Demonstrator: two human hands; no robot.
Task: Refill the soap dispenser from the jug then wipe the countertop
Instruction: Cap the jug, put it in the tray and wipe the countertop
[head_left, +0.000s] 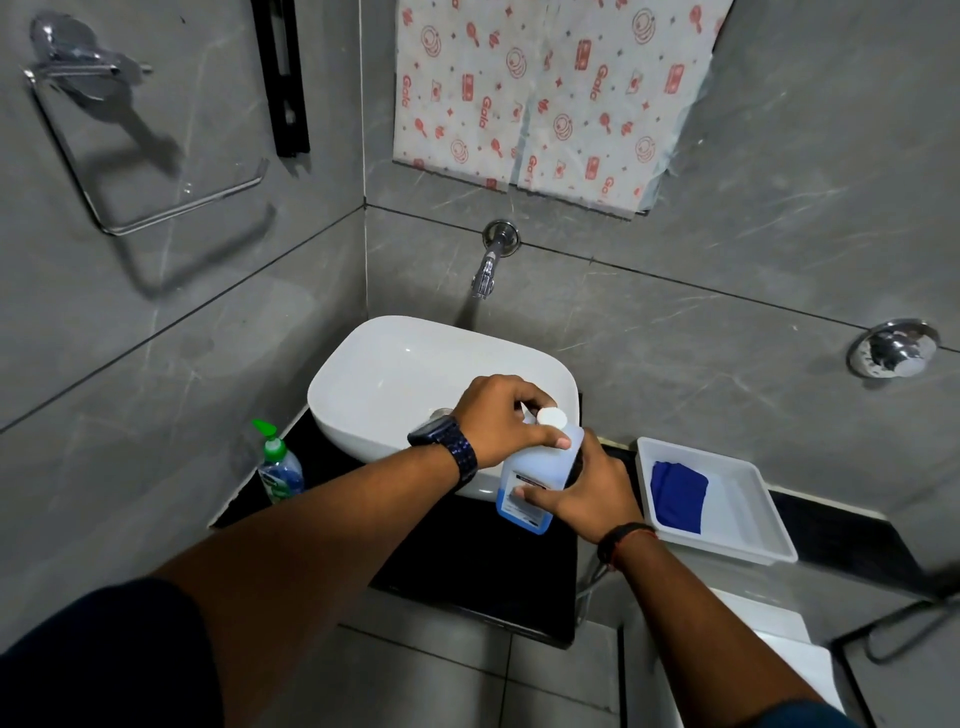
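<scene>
- Your left hand (501, 415) is closed over the top of the jug (535, 475), fingers wrapped around its neck and shoulder beside the white cap (551, 417). Whether you are gripping the cap itself or only the neck, I cannot tell.
- Your right hand (587, 491) clamps the jug's body from the side, fingers spread across its label, steadying it.
- The jug stands on the black countertop (467, 561), touching or just in front of the white basin (395, 374) at the basin's 5 o'clock. Blue liquid shows only in its lower part.
- The cap looks seated on the jug, so by my reading you are at the very start: opening the jug, with nothing poured yet.
- The soap dispenser (278, 462), green pump on top, stands at the basin's 8 o'clock, well apart from the jug. Its pump head appears to be in place, so it likely needs unscrewing before any refill.
- The blue cloth (678, 496) lies in the white tray (748, 525) at the jug's 3 o'clock, untouched as far as the view shows.
- Left for you, as I judge it: take off the cap, open the dispenser, bring the two together and pour, close both, then fetch the cloth and wipe the countertop.
- No spill is visible on the dark counter, though its surface is too dark to be sure.
</scene>
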